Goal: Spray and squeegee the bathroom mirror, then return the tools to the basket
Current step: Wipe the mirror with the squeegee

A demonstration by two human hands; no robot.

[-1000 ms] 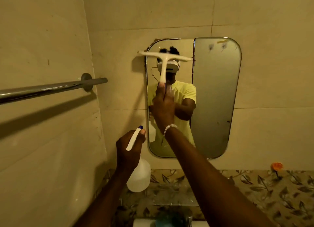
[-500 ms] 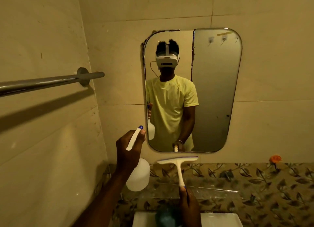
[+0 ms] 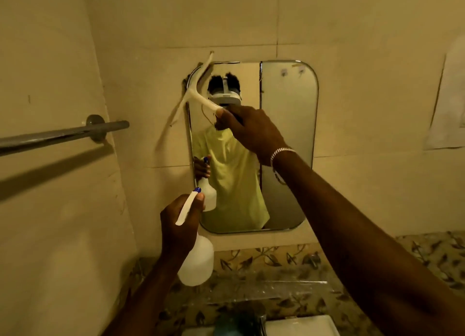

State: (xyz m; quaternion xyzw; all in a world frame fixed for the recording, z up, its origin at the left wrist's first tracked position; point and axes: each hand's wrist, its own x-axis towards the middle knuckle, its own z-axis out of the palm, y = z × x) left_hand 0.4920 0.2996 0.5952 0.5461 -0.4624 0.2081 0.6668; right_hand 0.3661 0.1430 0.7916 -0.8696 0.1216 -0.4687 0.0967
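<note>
A rounded rectangular mirror (image 3: 289, 139) hangs on the tiled wall, with a dark vertical line down its middle. My right hand (image 3: 251, 131) is raised in front of its upper left part and grips the handle of a white squeegee (image 3: 195, 94). The blade is tilted steeply and lies along the mirror's upper left edge, partly over the wall tile. My left hand (image 3: 180, 225) is lower, below the mirror's bottom left corner, holding a white spray bottle (image 3: 197, 260) with a blue-tipped nozzle. The basket is not in view.
A chrome towel bar (image 3: 63, 135) juts out from the left wall at shoulder height. Below the mirror runs a leaf-patterned tile band (image 3: 289, 260) with a clear glass shelf (image 3: 276, 293), and a white basin with a tap (image 3: 261, 323) sits at the bottom edge. A pale sheet (image 3: 448, 101) hangs at far right.
My right hand has swung the squeegee from below the mirror back up to its upper left corner, the blade now tilted. The left hand and bottle stayed roughly put.
</note>
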